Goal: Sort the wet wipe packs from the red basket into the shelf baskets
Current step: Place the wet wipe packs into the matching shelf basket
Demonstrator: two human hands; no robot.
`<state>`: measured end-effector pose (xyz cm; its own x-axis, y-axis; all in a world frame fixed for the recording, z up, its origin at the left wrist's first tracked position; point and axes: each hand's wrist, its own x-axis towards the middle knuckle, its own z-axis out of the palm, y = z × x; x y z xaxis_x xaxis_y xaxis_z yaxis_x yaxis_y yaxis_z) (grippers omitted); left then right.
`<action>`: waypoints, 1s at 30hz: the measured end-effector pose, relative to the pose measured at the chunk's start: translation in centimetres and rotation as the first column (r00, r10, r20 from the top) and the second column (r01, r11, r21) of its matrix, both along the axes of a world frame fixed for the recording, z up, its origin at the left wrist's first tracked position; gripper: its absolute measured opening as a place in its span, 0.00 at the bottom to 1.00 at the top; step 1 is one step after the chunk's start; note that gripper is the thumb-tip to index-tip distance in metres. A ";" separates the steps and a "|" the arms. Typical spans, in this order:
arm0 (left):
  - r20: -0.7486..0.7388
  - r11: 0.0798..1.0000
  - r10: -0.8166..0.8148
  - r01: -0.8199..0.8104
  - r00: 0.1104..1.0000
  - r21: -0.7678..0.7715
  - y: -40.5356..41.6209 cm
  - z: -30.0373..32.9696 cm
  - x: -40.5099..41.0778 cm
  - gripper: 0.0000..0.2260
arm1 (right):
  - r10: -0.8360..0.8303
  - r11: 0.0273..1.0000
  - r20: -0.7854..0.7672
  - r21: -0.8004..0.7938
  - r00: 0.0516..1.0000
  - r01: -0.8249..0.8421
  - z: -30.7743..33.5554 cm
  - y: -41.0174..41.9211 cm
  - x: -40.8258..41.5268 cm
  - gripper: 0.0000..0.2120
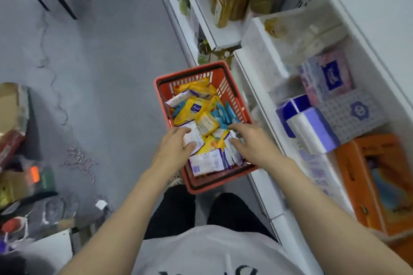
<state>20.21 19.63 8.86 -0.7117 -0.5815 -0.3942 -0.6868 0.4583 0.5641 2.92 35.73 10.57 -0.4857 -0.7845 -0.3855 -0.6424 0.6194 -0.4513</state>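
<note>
Both my hands are down in the red basket (232, 96) on the floor. My left hand (176, 145) pinches a white wipe pack (194, 138) lying just past my fingers. My right hand (250, 140) is spread loose, touching purple-edged packs (231, 150).

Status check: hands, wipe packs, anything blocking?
Left hand gripping white wipe pack. Right hand open over packs. Red plastic basket still full. No obstruction.

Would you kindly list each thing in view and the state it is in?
red basket: on the floor, full of packs
left hand: pinching a white pack
right hand: fingers spread, touching the packs
orange box: on the shelf, lying flat
bottles: upright on the shelf
</note>
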 end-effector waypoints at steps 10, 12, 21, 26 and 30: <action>0.132 0.980 -0.019 -0.008 0.991 0.199 -7.8 -8.9 -7.4 0.27 | -0.193 0.960 0.184 0.237 0.964 0.147 -12.2 -10.1 -4.6 0.24; 0.148 0.978 0.042 -0.071 0.988 0.196 -8.1 -10.4 -7.7 0.28 | -0.234 0.953 0.204 0.243 0.951 0.182 -14.4 -11.6 -5.6 0.26; 0.104 0.931 0.282 -0.298 0.954 0.212 -8.2 -14.2 -9.3 0.29 | -0.203 0.930 0.238 0.349 0.950 0.111 -20.6 -13.2 -5.7 0.13; 0.041 0.856 0.387 -0.376 0.921 0.354 -8.7 -15.7 -11.4 0.25 | -0.381 0.923 0.349 0.203 0.857 0.328 -17.6 -11.1 -8.0 0.10; 0.071 0.836 0.421 -0.417 0.904 0.357 -8.7 -17.5 -12.1 0.25 | -0.531 0.831 0.563 0.197 0.634 0.521 -15.1 -8.5 -9.9 0.14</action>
<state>8.08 10.90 -8.61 -0.4372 -0.6466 -0.6251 -0.7607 -0.1049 0.6405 -6.94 27.22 -4.53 -0.4957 -0.4586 -0.7376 0.1739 0.7796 -0.6016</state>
